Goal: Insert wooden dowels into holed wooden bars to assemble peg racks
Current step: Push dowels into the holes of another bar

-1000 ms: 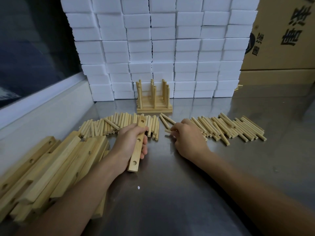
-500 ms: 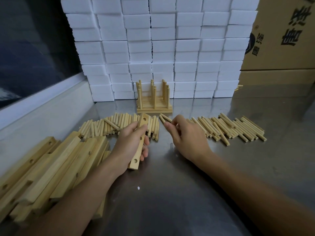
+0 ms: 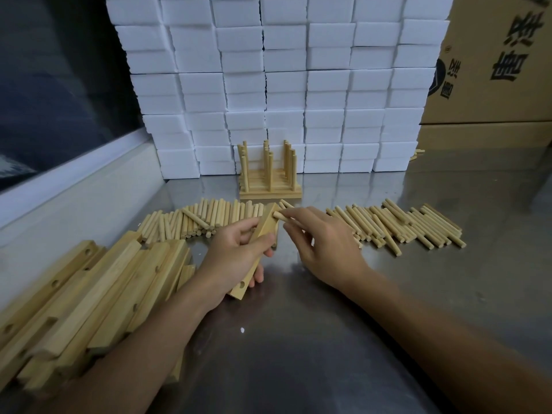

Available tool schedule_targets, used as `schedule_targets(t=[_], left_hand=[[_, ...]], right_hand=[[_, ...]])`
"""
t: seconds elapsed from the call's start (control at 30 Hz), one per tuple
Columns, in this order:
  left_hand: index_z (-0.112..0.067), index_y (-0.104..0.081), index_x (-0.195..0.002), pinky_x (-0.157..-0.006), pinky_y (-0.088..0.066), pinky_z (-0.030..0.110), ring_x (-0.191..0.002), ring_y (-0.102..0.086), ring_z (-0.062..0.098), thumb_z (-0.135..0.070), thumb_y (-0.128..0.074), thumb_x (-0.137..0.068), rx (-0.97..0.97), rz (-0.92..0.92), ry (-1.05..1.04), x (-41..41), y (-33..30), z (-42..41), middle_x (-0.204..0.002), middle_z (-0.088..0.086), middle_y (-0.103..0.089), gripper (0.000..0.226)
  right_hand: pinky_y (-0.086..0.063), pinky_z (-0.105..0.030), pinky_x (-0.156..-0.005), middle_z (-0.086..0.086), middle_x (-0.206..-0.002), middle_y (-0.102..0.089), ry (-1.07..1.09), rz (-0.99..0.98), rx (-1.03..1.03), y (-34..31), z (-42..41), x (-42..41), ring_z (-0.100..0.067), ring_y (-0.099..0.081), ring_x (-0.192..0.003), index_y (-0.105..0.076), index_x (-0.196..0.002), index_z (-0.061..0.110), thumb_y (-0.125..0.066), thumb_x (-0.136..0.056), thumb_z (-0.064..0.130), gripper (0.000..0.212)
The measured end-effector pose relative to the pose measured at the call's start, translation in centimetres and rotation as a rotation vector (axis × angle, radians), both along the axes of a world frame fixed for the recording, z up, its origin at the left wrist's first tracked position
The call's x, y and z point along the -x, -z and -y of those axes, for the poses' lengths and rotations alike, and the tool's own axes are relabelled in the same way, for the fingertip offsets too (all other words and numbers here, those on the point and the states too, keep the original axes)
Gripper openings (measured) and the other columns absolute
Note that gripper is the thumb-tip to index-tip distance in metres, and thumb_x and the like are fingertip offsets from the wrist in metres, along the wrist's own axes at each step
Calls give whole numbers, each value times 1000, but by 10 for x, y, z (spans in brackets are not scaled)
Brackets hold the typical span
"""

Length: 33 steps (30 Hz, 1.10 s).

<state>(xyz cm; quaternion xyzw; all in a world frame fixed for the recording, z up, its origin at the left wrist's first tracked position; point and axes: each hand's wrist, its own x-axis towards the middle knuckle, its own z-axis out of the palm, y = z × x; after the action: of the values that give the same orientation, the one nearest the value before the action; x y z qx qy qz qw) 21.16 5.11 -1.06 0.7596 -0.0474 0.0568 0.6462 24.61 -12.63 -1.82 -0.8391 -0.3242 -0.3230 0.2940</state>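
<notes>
My left hand (image 3: 236, 253) grips a holed wooden bar (image 3: 263, 231), tilted with its far end raised above the steel table. My right hand (image 3: 321, 243) pinches a short wooden dowel (image 3: 279, 215) whose tip touches the bar's upper end. Whether the tip sits in a hole is hidden. One empty hole shows near the bar's lower end. A row of loose dowels (image 3: 206, 218) lies behind my left hand, and another pile of dowels (image 3: 403, 224) lies to the right. Finished peg racks (image 3: 268, 180) stand stacked at the back centre.
A heap of holed bars (image 3: 89, 294) fills the near left of the steel table (image 3: 328, 339). A wall of white foam blocks (image 3: 283, 85) stands behind. Cardboard boxes (image 3: 493, 70) sit at the back right. A pale ledge (image 3: 74, 198) borders the left.
My right hand lifted a dowel from the table and carried it left to the bar's upper end. My left hand tilted the bar up and turned it toward the right hand.
</notes>
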Motion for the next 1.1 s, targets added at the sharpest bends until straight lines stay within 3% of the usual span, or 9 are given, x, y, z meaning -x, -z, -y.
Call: schedule_targets(t=[0.17, 0.37, 0.53, 0.67, 0.73, 0.8, 0.93, 1.03, 1.1], left_hand=[[-48, -66, -96, -38, -43, 26, -42, -54, 21, -17, -66, -94, -7, 38, -18, 1, -1, -1, -70, -2, -69, 31], [-58, -62, -98, -38, -43, 24, -37, -49, 16, -15, -68, -91, -144, 166, -84, 1, 4, 2, -55, -2, -64, 44], [-32, -60, -133, -43, -41, 27, -42, -44, 10, -11, -65, -92, -283, 252, -70, -1, 8, 1, -62, 12, -62, 46], [-25, -53, -141, -42, -39, 20, -43, -43, 0, -10, -64, -91, -355, 274, -54, -2, 10, 1, -56, -12, -60, 53], [-24, -52, -141, -45, -44, 27, -50, -51, 4, -9, -64, -91, -381, 311, -57, 0, 9, 2, -68, -13, -66, 54], [-24, -51, -142, -60, -51, 41, -66, -63, 19, -10, -64, -90, -403, 339, -73, 1, 8, 3, -90, 4, -74, 55], [-21, -51, -143, -55, -42, 25, -58, -48, 5, -11, -65, -90, -468, 393, -80, 3, 7, 4, -85, 11, -67, 56], [-21, -47, -145, -58, -42, 24, -65, -53, 12, -8, -66, -90, -547, 445, -77, 5, 4, 5, -80, 1, -60, 60], [-20, -46, -146, -59, -43, 26, -67, -54, 13, -7, -66, -90, -611, 472, -80, 7, 2, 6, -80, -1, -58, 61]], right_hand=[[-38, -21, -58, 2, -87, -70, 12, 15, -12, 1, 0, -1, -12, -59, -67, -70, -114, 13, -64, -96, 19, 21], [-40, -33, -44, -1, -66, -57, 59, 71, 16, 2, 1, -2, -21, -50, -54, -73, -112, 15, -62, -95, 21, 21], [-37, -30, -38, 0, -65, -56, 96, 166, 78, 2, 1, 0, -22, -50, -49, -73, -107, 13, -58, -95, 21, 21], [-39, -33, -36, -2, -66, -58, 104, 194, 102, 3, -1, 0, -26, -49, -46, -72, -105, 10, -57, -96, 21, 21], [-38, -32, -36, -2, -68, -58, 101, 188, 96, 3, -1, 0, -26, -50, -47, -71, -106, 10, -53, -97, 23, 24], [-36, -31, -37, -1, -68, -58, 91, 171, 84, 3, -1, 0, -25, -49, -47, -71, -105, 9, -48, -99, 25, 28], [-40, -35, -44, 1, -67, -58, 33, 81, 26, 2, 0, 0, -21, -50, -51, -70, -102, 8, -50, -99, 22, 24], [-34, -23, -48, 12, -50, -45, -119, -189, -148, 3, 4, -7, -9, -40, -45, -71, -92, 19, -51, -100, 18, 21], [-29, -24, -48, 13, -46, -39, -194, -358, -265, 3, 7, -10, -7, -32, -44, -67, -86, 30, -51, -99, 18, 24]])
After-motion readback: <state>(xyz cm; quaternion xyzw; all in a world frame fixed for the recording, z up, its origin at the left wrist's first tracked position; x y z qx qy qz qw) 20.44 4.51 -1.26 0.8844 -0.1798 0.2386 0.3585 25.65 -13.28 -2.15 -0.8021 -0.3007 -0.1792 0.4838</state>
